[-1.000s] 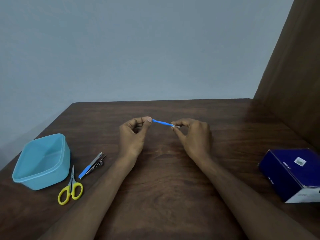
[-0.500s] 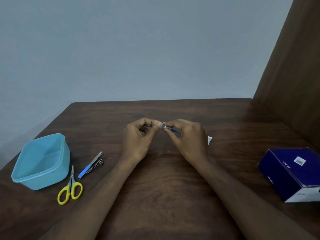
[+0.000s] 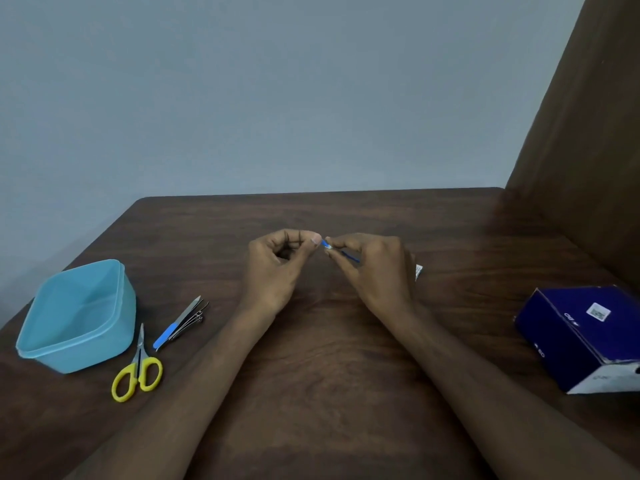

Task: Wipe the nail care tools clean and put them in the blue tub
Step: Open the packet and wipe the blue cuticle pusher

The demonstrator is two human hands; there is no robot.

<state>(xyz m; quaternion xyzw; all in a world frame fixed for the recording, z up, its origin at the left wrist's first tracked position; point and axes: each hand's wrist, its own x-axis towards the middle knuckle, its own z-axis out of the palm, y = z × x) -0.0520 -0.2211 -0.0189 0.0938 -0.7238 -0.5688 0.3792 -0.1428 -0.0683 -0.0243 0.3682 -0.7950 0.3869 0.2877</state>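
A thin blue stick tool (image 3: 349,257) is held above the middle of the table between both hands. My left hand (image 3: 273,268) pinches its left end with thumb and fingertip. My right hand (image 3: 377,271) pinches the stick close beside it, with a small bit of white wipe (image 3: 329,248) at the fingertips. A white corner (image 3: 419,271) shows past the right hand. The light blue tub (image 3: 86,341) stands at the left edge with nothing visible inside. Beside it lie yellow-handled scissors (image 3: 138,372), a blue-handled nail file (image 3: 173,330) and a metal tool (image 3: 194,318) against it.
A dark blue cardboard box (image 3: 581,334) lies on its side at the right. A brown wooden panel (image 3: 588,150) rises along the table's right side, and a grey wall stands behind. The dark wooden table (image 3: 329,375) stretches between my forearms.
My right hand has slid left along the blue stick, from its far end up close to my left fingertips. The white corner came into view beside the right hand. The other tools stayed put.
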